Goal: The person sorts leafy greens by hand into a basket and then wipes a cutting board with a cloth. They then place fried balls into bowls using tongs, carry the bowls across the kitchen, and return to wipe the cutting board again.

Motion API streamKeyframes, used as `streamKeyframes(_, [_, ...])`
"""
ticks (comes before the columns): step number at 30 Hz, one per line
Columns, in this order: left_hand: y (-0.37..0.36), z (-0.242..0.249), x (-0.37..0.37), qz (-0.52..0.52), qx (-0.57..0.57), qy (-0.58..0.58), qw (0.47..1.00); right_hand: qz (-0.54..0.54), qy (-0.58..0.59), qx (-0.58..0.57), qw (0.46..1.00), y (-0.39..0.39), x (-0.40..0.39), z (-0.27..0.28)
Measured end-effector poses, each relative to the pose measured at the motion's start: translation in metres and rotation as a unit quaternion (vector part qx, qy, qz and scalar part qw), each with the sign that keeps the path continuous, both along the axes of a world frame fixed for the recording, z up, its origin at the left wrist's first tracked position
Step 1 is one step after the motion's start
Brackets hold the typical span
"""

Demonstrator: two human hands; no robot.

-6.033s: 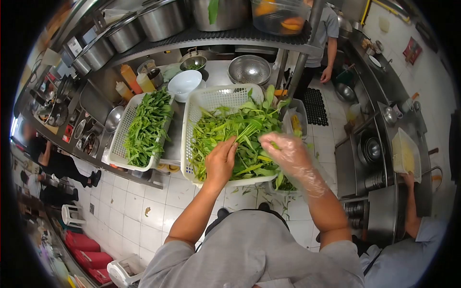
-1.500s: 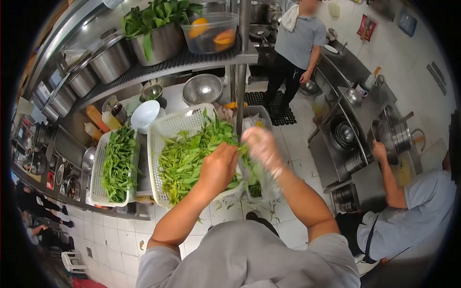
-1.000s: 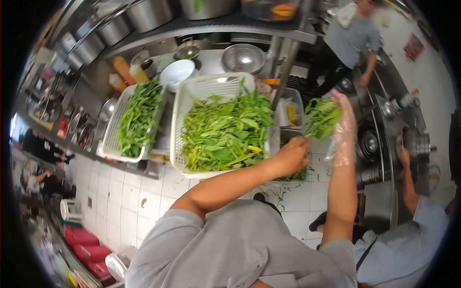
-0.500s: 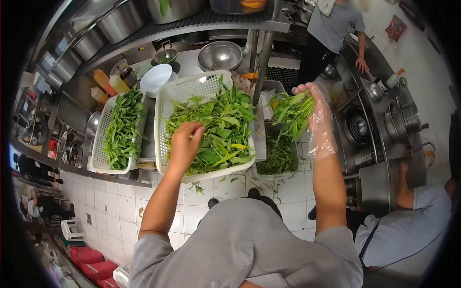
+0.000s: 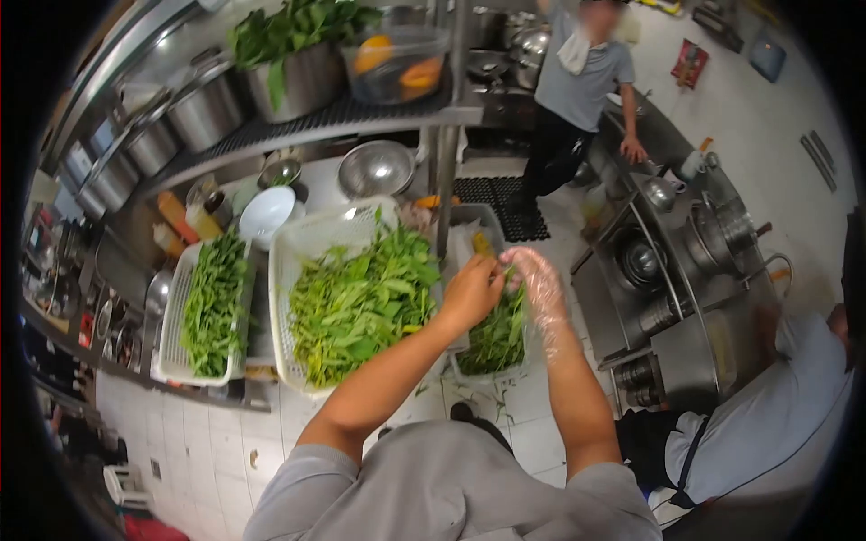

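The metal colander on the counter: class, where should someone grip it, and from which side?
I'd grip the left rim of the metal colander, coming from above and left, thumb inside. It sits mouth-up, so its rim is exposed, and bare counter lies to its left. The shelf post crowds its right; the large white basket blocks the near side.

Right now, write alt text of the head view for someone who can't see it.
A bare left hand and a gloved right hand are close together near a tub of greens. To their left, a big basket and a small basket hold more greens. A person stands beyond, a second person at the right.
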State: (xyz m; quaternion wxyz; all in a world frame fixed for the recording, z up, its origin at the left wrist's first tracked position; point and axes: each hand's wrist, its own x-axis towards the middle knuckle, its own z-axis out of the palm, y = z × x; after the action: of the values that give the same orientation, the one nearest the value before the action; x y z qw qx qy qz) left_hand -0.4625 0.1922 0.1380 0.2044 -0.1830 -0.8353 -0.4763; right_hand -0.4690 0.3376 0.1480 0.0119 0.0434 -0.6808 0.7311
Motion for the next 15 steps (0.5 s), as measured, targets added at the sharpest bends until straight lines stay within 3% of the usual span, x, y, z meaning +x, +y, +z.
streamKeyframes(3, [0.007, 0.007, -0.005, -0.017, -0.027, -0.053, 0.998, -0.04, -0.02, 0.012, 0.999, 0.016, 0.016, 0.005])
streamKeyframes(6, [0.009, 0.015, -0.017, 0.045, -0.04, -0.079, 0.995, 0.036, -0.026, 0.057, 0.997, 0.044, 0.025, -0.011])
streamKeyframes(8, [0.004, 0.009, -0.041, 0.072, -0.084, -0.073, 0.991, 0.009, -0.052, 0.149, 0.987, 0.05, 0.034, -0.018])
streamKeyframes(10, [-0.002, -0.008, -0.06, -0.089, -0.134, -0.161, 0.974, -0.07, -0.028, 0.213, 0.974, 0.055, 0.047, -0.007])
streamKeyframes(11, [0.0, -0.032, -0.066, -0.101, -0.173, -0.083, 0.976, -0.121, 0.004, 0.25, 0.961, 0.056, 0.051, -0.004])
streamKeyframes(12, [-0.002, -0.014, -0.045, -0.077, -0.178, -0.068, 0.979, -0.157, -0.045, 0.206, 0.965, 0.065, 0.052, -0.01])
streamKeyframes(14, [-0.011, -0.002, -0.014, -0.057, -0.141, -0.013, 0.988, -0.216, -0.076, -0.02, 0.973, 0.102, 0.038, -0.054])
streamKeyframes(15, [-0.025, 0.013, 0.008, -0.052, -0.115, -0.025, 0.992, -0.226, -0.138, -0.125, 0.956, 0.104, 0.043, -0.045])
